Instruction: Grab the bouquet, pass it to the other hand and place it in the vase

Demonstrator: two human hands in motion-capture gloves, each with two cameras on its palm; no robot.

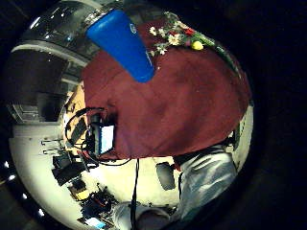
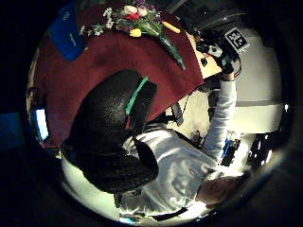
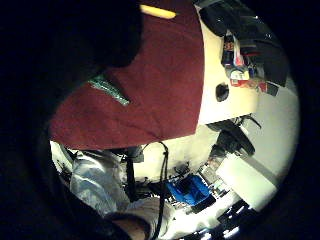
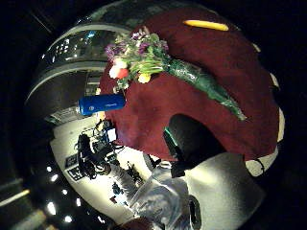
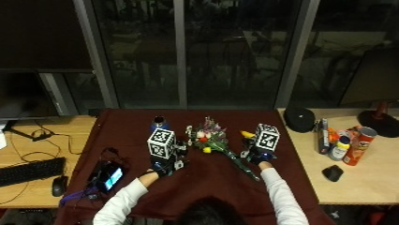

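Note:
The bouquet lies flat on the dark red cloth, flowers toward the window, its green wrapped stem pointing at the person. The blue vase stands upright to the bouquet's left. My left hand hovers in front of the vase, holding nothing; its black thumb fills its palm view. My right hand hovers just right of the stem and holds nothing. The bouquet and vase show below that palm. The stem's tip lies beside dark fingers.
A yellow object lies on the cloth right of the flowers. A lit device with cables sits at the cloth's left edge. Keyboard and mouse lie far left. Cans, a bottle and a black mouse stand on the right.

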